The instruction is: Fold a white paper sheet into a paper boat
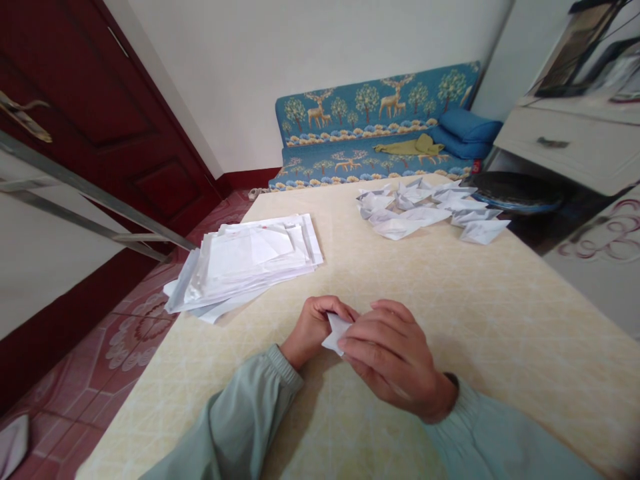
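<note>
Over the near middle of the table, a small piece of folded white paper [337, 332] is held between both hands. My left hand [316, 327] is closed on its left and far side. From the right, my right hand [395, 353] pinches it, and the fingers cover its right part. Only a pointed corner and a flat face of the paper show. Ahead to the left lies an uneven stack of white paper sheets [250, 257]. At the far right of the table, several folded white paper pieces [413, 205] with pointed corners form a loose heap.
The table [350, 267] has a pale yellow patterned cover. Beyond it stands a blue bench [350, 147] with a deer pattern. A metal frame [90, 213] and a dark red door [85, 113] are at the left. A white drawer cabinet [565, 140] and a dark round stool [517, 190] stand at the right.
</note>
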### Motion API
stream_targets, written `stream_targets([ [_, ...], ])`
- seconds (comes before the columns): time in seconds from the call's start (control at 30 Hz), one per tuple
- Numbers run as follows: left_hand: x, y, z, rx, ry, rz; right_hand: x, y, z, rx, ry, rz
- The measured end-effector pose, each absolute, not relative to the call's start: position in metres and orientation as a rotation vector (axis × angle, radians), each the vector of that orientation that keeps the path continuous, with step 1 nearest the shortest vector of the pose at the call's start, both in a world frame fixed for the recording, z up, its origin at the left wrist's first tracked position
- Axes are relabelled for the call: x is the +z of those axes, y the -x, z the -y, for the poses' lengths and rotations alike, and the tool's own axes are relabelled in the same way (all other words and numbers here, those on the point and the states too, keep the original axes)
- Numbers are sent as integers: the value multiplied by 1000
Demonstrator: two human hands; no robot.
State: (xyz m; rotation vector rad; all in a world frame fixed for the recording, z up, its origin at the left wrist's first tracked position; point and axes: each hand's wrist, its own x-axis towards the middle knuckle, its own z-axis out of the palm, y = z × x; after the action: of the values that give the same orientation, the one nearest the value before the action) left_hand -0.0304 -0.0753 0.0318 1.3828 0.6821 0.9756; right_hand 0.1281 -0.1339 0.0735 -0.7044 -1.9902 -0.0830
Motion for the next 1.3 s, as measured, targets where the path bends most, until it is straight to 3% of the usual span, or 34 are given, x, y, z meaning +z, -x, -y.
stream_targets([
  [0.37,32,28,74,1018,-1370,-713,73,-127,134,-2,726,1769],
  [0.57,38,37,64,1277,-1309,-903,59,-139,123,272,1018,1400],
  [0.77,41,47,59,1342,-1404,-1112,47,-149,105,472,1368,1530],
  [1.03,42,42,68,1072,-1789,-1081,42,-157,93,67,1277,1888],
  [1.17,42,39,76,1064,-1943,-1017,39,-156,93,195,1201,1952],
  [1.3,48,39,81,1289,-1986,-905,36,-154,98,414,1167,1752],
])
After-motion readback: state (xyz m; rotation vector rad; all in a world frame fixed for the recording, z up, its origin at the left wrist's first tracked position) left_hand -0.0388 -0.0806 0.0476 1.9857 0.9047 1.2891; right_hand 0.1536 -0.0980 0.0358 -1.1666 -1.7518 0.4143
